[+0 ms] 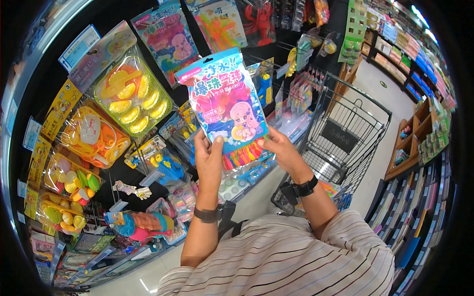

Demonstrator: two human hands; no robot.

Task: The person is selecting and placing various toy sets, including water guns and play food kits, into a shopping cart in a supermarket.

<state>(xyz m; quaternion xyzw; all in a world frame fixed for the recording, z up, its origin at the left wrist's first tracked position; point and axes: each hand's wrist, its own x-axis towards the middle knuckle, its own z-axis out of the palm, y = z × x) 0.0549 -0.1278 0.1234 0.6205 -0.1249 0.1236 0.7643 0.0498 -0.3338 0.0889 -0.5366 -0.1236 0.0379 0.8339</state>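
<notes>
Between both hands I hold a blue and pink plastic packet of water balloons (229,107), upright and face towards me, with a cartoon figure printed on it and colourful balloons showing at its bottom. My left hand (208,151) grips its lower left edge, thumb on the front. My right hand (277,148) pinches the lower right edge, thumb also on the front. Behind it, a similar packet (168,40) hangs on the display. Left of that hangs a toy set with yellow dumpling-like pieces (135,100) in a green tray.
A wire shopping cart (340,137) stands to the right, with some packaged goods in it. Hanging toys, including an orange toy case (96,135), cover the display at left. Wooden shelving (411,137) and stocked racks line the aisle's far side.
</notes>
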